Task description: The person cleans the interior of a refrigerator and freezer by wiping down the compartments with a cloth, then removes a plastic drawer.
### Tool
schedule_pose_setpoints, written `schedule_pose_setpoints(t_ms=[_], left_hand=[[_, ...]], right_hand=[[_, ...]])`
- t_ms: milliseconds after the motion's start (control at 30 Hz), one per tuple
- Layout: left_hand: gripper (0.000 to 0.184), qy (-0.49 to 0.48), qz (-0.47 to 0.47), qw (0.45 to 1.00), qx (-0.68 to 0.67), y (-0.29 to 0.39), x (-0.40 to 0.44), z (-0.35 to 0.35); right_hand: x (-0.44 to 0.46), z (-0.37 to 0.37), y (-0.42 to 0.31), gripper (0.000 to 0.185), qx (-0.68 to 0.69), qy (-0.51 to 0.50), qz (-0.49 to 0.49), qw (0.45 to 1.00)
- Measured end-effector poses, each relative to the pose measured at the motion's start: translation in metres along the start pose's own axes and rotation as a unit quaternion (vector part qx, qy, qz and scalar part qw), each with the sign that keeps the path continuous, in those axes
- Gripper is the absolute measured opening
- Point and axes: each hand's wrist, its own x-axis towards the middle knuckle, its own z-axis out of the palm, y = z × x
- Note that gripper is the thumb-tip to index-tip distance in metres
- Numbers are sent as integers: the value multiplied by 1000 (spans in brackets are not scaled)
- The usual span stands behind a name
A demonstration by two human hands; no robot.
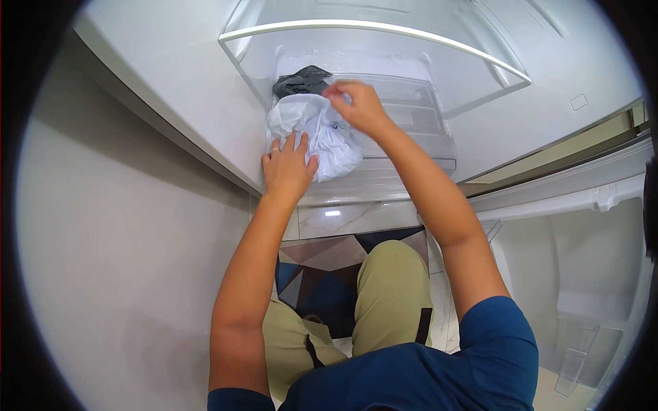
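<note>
A crumpled white plastic bag (336, 154) lies at the left of the clear drawer in a fridge. My left hand (288, 168) rests on the bag's near left side, fingers spread and a ring on one of them. Over the bag's far right edge is my right hand (356, 106), its thumb and fingers pinched together at a thin, see-through part of the plastic. Behind the white bag sits a dark grey crumpled bag (300, 81), close to my right fingertips. What the white bag contains is hidden.
A glass shelf with a white front rim (377, 26) spans above the drawer (411, 123). The open fridge door (596, 274) stands at the right, and a plain wall (123, 240) at the left. A geometric-patterned mat (322, 253) lies below, under my knees.
</note>
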Motion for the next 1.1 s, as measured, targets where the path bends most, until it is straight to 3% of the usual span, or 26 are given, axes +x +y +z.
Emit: schedule_pose_setpoints(t_ms=[100, 167, 200, 267, 300, 467, 533, 567, 667, 800, 867, 900, 1000, 1033, 1067, 1100], left_hand=[[59, 12, -7, 1000, -11, 10, -14, -4], [65, 18, -4, 1000, -6, 15, -20, -8], [69, 9, 8, 1000, -3, 14, -22, -10], [72, 1, 17, 1000, 0, 11, -23, -10], [72, -5, 19, 1000, 4, 9, -24, -7], [69, 3, 13, 1000, -13, 4, -20, -2], [66, 17, 8, 1000, -20, 2, -17, 0], [66, 13, 6, 1000, -22, 1, -17, 1], [63, 42, 9, 998, -43, 0, -10, 1], [60, 36, 7, 999, -40, 1, -10, -2], [60, 20, -1, 999, -39, 1, -8, -1], [61, 30, 4, 999, -45, 0, -8, 0], [61, 42, 11, 998, -49, 0, -7, 1], [61, 46, 11, 998, -50, 0, -6, 2], [61, 45, 10, 998, -53, 0, -7, 3], [61, 75, 23, 995, -63, -2, -8, 5]], right_hand=[[51, 27, -3, 31, -57, 26, -30, 998], [75, 58, -10, 31, -148, -50, 112, 981], [83, 68, -5, 31, -145, -49, 109, 982], [95, 86, 2, 38, -211, -182, 184, 943], [90, 91, 4, 41, -278, -165, 143, 936], [98, 93, 24, 37, -258, -104, 44, 960], [108, 89, 36, 31, -169, -100, 25, 980], [105, 84, 42, 23, -100, -48, 40, 993], [89, 52, 47, 42, 22, 40, 71, 996], [62, 24, 58, 46, -144, -18, 108, 983], [44, 30, 85, 50, -261, -60, -43, 962], [38, 35, 92, 45, -289, -22, -96, 952], [45, 26, 113, 29, -214, -10, -29, 976], [40, 22, 95, 20, -190, 65, 44, 979], [43, 17, 89, 20, -191, 64, 44, 978], [50, 10, 91, 19, -31, 118, 105, 987]])
